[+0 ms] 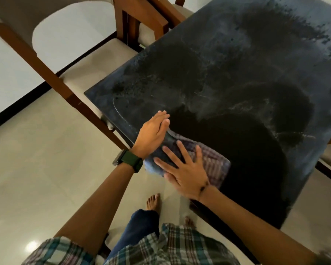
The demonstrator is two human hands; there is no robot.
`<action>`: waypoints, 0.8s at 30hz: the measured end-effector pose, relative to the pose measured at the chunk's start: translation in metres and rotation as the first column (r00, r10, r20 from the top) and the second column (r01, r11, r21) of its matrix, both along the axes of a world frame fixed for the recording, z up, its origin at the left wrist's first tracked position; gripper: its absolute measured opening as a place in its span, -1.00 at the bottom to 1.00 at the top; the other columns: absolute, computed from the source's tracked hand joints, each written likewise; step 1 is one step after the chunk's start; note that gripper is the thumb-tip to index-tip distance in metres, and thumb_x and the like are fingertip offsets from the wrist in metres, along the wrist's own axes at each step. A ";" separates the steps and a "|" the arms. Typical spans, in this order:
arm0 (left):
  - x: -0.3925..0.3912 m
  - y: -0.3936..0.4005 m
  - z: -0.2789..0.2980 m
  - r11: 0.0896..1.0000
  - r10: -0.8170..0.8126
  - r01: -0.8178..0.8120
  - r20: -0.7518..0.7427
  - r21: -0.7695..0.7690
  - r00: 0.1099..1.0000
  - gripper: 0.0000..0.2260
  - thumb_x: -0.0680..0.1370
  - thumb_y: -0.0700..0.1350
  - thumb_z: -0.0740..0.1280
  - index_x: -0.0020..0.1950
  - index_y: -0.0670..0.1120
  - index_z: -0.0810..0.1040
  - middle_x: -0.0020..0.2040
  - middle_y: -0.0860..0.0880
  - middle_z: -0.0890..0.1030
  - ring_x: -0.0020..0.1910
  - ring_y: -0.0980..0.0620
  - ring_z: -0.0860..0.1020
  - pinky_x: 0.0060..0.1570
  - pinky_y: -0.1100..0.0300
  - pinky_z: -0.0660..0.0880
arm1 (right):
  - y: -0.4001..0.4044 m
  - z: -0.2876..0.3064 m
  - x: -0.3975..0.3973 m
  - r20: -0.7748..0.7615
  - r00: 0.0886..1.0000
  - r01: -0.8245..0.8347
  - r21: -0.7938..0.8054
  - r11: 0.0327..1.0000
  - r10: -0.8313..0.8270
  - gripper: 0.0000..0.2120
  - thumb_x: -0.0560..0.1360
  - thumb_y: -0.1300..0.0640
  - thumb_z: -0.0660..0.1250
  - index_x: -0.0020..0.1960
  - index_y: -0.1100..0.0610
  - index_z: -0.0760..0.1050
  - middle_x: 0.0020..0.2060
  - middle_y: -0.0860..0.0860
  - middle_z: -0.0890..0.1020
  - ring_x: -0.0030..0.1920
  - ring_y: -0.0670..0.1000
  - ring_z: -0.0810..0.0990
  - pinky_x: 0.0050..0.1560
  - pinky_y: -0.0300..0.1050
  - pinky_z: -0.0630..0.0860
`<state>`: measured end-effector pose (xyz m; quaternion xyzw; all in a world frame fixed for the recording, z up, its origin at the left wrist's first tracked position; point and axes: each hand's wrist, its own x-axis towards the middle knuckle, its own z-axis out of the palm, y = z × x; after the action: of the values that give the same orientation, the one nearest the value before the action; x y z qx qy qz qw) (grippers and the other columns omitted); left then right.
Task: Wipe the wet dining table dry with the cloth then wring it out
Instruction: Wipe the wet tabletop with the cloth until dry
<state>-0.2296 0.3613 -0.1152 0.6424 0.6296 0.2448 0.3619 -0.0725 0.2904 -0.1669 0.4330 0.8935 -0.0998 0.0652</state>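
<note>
A dark dining table (227, 77) fills the upper right, its top showing wet streaks, droplets and dry dark patches. A folded checked purple and blue cloth (212, 163) lies flat near the table's near edge. My right hand (183, 171) presses flat on the cloth with fingers spread. My left hand (153, 131), with a dark watch at the wrist, rests fingers together against the cloth's far left end, palm on the table edge.
A wooden chair with a beige seat (96, 64) stands at the table's left side, and another chair (159, 18) behind it. Pale tiled floor (36, 169) lies below. My bare feet (153, 201) stand close to the table's near edge.
</note>
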 end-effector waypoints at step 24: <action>-0.099 -0.002 -0.003 0.841 0.492 -0.486 0.041 0.238 0.870 -0.77 0.53 -0.20 0.17 0.11 -0.15 0.56 -0.02 -0.15 0.63 -0.14 -0.07 0.56 -0.16 0.13 0.49 | 0.169 -0.002 -0.176 -0.003 0.997 -0.080 -0.038 0.996 0.080 -0.50 0.55 -0.24 -0.27 0.49 -0.29 -0.14 0.54 -0.12 -0.13 0.52 0.18 -0.24 0.30 0.50 -0.27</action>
<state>-0.3286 0.3592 -0.1178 0.5023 0.7419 0.3966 0.2003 -0.2484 0.4597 -0.1685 0.3956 0.9080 -0.1145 0.0769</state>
